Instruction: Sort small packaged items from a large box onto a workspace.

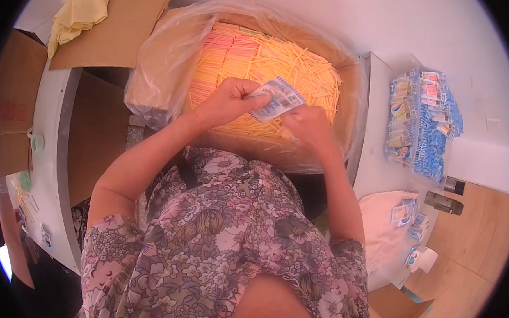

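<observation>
Above an open cardboard box [171,85] I hold a small printed plastic packet [281,99], white and blue with crimped ends. My left hand [231,104] pinches its left end between thumb and fingers. At the packet's lower right corner, my right hand [309,126] is closed against the edge; its fingertips are partly hidden and a little blurred. Beneath both hands the box is filled with many thin yellow and orange sticks [301,63], with pinkish bundles [230,41] toward the far left. A clear plastic liner [353,100] hangs over the box's rim.
To the right, a clear bag [421,128] of similar blue packets lies on a white surface. Nearer are a pink cloth [380,215] and loose packets [406,211]. A cardboard flap [110,31] carries a yellow cloth [80,18] at far left. Another person's arm [13,238] shows at the left.
</observation>
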Available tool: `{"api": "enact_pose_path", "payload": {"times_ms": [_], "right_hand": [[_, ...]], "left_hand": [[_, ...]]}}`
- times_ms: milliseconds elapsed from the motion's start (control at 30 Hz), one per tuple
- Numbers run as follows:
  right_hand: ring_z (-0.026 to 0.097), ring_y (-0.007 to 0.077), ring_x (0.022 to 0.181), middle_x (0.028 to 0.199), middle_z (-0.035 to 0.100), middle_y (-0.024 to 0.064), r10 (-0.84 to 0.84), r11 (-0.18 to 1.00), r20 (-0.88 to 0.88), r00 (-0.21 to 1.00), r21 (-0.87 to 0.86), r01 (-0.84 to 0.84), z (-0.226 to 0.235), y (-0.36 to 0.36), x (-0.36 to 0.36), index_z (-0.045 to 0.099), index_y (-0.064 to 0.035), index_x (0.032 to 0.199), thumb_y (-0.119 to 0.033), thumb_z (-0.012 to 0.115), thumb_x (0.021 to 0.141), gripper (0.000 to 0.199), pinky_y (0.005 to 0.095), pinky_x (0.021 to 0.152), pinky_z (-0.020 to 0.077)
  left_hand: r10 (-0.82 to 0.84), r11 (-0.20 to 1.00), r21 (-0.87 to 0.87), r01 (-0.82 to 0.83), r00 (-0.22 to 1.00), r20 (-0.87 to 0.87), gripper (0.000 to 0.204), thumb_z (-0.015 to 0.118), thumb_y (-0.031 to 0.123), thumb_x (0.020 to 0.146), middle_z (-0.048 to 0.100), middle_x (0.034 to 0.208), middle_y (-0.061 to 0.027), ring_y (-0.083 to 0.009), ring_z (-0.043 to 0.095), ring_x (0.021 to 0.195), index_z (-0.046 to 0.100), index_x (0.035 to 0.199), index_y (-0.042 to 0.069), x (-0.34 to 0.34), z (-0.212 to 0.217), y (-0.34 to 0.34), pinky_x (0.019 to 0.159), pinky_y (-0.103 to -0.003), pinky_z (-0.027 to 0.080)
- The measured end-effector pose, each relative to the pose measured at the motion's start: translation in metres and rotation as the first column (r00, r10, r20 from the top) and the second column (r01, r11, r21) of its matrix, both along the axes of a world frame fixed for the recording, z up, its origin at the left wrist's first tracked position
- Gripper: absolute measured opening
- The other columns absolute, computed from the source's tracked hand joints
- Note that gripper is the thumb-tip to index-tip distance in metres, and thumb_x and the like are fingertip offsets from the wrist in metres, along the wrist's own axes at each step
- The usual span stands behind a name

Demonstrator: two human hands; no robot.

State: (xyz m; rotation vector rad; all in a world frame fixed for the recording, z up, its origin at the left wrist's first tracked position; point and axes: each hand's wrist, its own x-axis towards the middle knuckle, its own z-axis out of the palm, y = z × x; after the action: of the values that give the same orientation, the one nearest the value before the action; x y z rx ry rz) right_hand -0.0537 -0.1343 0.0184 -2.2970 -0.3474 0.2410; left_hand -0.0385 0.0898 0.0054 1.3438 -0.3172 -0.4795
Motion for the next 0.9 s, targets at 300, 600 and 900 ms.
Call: {"api": "enact_pose_path", "payload": {"times_ms": [300, 600, 900], "right_hand": [[0.048, 0.0029, 0.060, 0.067, 0.054, -0.0037, -0.124, 0.683, -0.401, 0.908, 0.629, 0.372, 0.038, -0.049, -0.007, 0.057, -0.0055, 0.070, -0.010, 0.062, 0.086, 0.017, 0.0193, 0.055, 0.0384], [0.053, 0.0087, 0.059, 0.066, 0.059, -0.0008, -0.184, 0.938, -0.006, 0.983, 0.298, 0.178, 0.031, -0.067, -0.019, 0.060, -0.0006, 0.080, -0.008, 0.062, 0.084, 0.009, 0.0242, 0.054, 0.0420], [0.060, 0.0357, 0.071, 0.073, 0.061, 0.0198, 0.174, 0.901, -0.111, 0.978, -0.383, -0.204, 0.013, -0.036, 0.009, 0.065, -0.0036, 0.078, -0.022, 0.064, 0.071, 0.019, 0.0434, 0.064, 0.0457]], "left_hand": [[0.060, 0.996, 0.055, -0.063, 0.997, 0.050, 0.011, 0.065, 0.006, 0.085, 0.068, 0.080, -0.0038, -0.0070, 0.061, 0.074, 0.070, 0.090, -0.002, 0.002, 0.011, -0.026, 0.069, -0.023, 0.050], [-0.040, 0.997, 0.067, 0.045, 0.997, -0.070, 0.013, 0.064, 0.009, 0.087, 0.068, 0.082, -0.0038, -0.0069, 0.061, 0.074, 0.069, 0.094, -0.001, 0.004, 0.025, -0.047, 0.068, -0.024, 0.050], [0.035, 0.999, 0.010, -0.035, 0.998, -0.057, 0.010, 0.068, 0.002, 0.081, 0.068, 0.082, -0.0047, -0.0086, 0.062, 0.072, 0.069, 0.091, -0.002, 0.005, 0.014, -0.040, 0.069, -0.023, 0.051]]}}
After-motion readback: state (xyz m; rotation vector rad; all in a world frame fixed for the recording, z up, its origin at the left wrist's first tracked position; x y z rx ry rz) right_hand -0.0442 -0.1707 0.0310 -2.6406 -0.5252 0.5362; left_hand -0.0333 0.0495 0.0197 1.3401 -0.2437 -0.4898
